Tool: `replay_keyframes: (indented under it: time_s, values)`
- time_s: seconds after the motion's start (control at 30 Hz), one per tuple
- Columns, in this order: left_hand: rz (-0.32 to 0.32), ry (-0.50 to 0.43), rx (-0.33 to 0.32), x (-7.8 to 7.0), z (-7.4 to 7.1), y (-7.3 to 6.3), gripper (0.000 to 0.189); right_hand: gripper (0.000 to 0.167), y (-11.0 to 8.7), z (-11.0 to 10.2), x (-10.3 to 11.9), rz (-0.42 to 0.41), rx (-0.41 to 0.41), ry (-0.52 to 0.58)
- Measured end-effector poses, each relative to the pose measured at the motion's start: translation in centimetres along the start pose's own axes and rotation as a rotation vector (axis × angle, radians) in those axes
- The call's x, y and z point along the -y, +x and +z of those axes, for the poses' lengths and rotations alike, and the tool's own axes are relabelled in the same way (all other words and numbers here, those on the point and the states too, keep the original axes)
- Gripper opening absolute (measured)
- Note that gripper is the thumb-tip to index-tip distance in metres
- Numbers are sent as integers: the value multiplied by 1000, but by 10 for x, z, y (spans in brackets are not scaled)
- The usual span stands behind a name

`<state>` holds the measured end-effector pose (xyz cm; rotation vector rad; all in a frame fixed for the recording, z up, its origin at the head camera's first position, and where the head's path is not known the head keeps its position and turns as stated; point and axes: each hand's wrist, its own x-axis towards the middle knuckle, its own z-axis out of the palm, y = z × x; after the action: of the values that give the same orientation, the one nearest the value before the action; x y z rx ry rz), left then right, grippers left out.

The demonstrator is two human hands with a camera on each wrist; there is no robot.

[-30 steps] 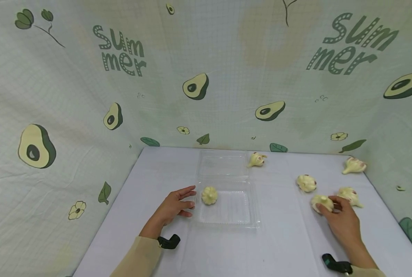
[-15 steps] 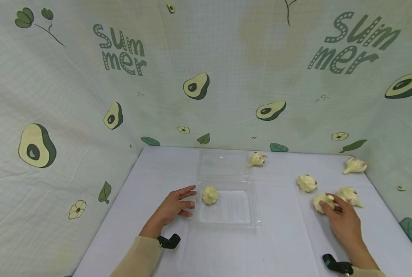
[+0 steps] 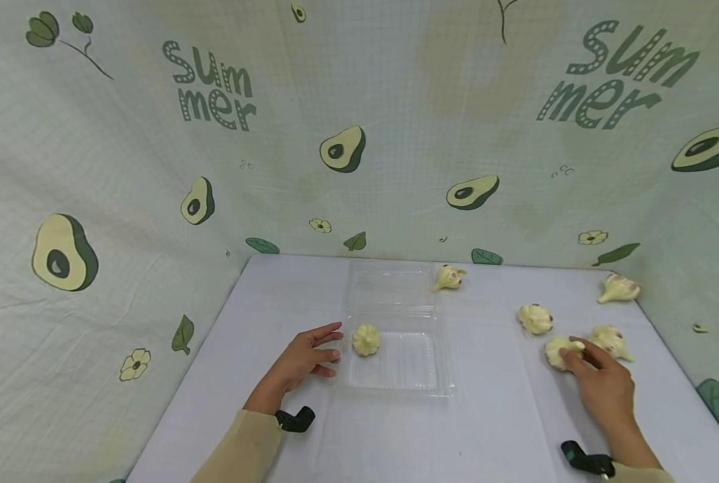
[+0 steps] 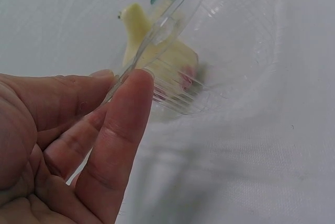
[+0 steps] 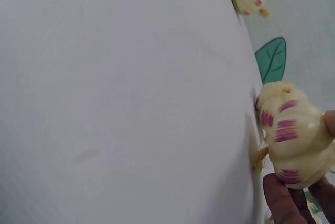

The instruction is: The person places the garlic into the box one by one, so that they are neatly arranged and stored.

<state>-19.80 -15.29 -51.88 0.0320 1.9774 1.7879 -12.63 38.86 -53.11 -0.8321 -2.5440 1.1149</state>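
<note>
A clear plastic clamshell container [image 3: 410,362] lies on the table with its lid folded back. One garlic bulb [image 3: 366,341] sits in the left part of its base. My left hand [image 3: 304,359] pinches the container's left rim between thumb and fingers; the left wrist view shows the thin plastic edge [image 4: 138,56] between them. On the right, my right hand [image 3: 603,389] grips another garlic bulb [image 3: 556,353] by its side. In the right wrist view this bulb [image 5: 293,135] has purple streaks and short roots, and fingertips [image 5: 282,198] touch it from below.
A loose garlic bulb [image 3: 612,342] lies just beyond the right hand, another bulb [image 3: 536,319] farther back. One more bulb [image 3: 618,288] rests at the table's right edge, and a bulb [image 3: 449,278] beside the lid. A printed cloth [image 3: 396,134] hangs around the table.
My right hand has shifted slightly around the garlic bulb, its fingers straightening a little, with the bulb turning slightly. The left hand and container have stayed in place.
</note>
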Motion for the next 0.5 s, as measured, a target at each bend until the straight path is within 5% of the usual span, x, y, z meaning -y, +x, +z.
replay_keyframes:
  time_s: [0.5]
  values:
    - [-2, 19, 3, -3, 2, 1, 69, 62, -17, 4, 47, -110, 152, 38]
